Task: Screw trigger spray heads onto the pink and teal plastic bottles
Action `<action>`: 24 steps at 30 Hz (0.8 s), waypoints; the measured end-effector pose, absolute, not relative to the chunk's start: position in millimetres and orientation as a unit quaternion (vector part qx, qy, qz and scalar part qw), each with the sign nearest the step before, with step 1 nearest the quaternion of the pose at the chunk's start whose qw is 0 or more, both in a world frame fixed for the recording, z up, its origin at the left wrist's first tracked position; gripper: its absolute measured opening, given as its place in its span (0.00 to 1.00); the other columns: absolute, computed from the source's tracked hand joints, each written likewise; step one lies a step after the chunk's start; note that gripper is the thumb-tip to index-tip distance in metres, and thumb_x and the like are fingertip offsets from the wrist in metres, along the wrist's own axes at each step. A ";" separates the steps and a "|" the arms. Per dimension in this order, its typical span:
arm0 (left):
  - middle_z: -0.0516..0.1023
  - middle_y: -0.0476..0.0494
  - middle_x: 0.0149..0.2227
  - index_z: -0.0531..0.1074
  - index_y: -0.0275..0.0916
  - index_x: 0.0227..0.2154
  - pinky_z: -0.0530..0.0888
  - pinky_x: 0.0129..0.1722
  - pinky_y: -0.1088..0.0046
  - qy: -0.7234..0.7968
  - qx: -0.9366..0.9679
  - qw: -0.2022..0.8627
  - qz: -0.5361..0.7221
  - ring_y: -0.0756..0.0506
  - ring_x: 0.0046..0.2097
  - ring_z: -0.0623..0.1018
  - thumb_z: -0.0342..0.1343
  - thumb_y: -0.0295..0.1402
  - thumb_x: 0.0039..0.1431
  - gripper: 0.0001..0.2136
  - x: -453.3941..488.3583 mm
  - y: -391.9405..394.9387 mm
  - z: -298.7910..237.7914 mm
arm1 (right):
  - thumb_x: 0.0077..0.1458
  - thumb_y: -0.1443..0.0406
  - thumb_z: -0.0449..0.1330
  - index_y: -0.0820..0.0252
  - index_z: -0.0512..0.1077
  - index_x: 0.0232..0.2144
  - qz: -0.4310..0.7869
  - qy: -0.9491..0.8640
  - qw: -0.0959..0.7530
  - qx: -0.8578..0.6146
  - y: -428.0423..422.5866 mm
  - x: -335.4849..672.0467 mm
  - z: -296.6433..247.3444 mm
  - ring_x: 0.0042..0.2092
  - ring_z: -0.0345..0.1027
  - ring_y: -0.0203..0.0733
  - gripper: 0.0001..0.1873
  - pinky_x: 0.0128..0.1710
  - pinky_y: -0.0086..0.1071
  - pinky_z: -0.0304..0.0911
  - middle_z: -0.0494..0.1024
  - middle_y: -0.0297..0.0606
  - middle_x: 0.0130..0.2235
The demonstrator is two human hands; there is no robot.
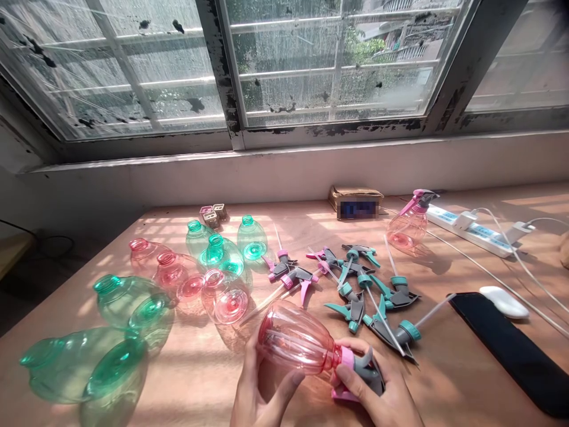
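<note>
My left hand is wrapped round the body of a clear pink spray bottle lying on its side low in the middle. My right hand grips the grey and pink trigger head at the bottle's neck. Just beyond, a heap of loose trigger heads in grey with teal or pink parts lies on the wooden table.
Several empty green bottles and pink bottles stand and lie to the left. One assembled pink spray bottle stands far right, by a white power strip. A black pad and white mouse lie right. A small cardboard box sits under the window.
</note>
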State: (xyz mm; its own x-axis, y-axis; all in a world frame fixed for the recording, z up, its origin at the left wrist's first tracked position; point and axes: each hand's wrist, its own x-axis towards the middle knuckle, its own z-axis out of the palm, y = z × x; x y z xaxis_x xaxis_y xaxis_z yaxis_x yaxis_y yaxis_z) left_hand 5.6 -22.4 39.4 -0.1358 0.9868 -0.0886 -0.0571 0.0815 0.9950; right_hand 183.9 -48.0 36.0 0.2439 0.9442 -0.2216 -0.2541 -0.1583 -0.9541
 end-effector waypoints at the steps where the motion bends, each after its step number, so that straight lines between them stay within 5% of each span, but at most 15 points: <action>1: 0.74 0.42 0.67 0.66 0.48 0.64 0.65 0.70 0.59 0.543 0.430 0.497 0.523 0.34 0.72 0.67 0.71 0.49 0.52 0.38 5.7 -22.5 39.7 | 0.46 0.44 0.75 0.60 0.83 0.39 0.529 -0.315 0.568 -0.547 -48.0 183.8 36.2 0.28 0.81 0.46 0.29 0.30 0.34 0.80 0.84 0.39 0.26; 24: 0.74 0.42 0.67 0.68 0.49 0.63 0.60 0.73 0.57 0.553 0.439 0.487 0.514 0.34 0.71 0.68 0.70 0.50 0.52 0.36 5.3 -22.5 39.4 | 0.42 0.44 0.77 0.57 0.84 0.36 0.527 -0.293 0.577 -0.551 -47.5 181.2 45.4 0.26 0.79 0.44 0.27 0.27 0.31 0.79 0.84 0.36 0.25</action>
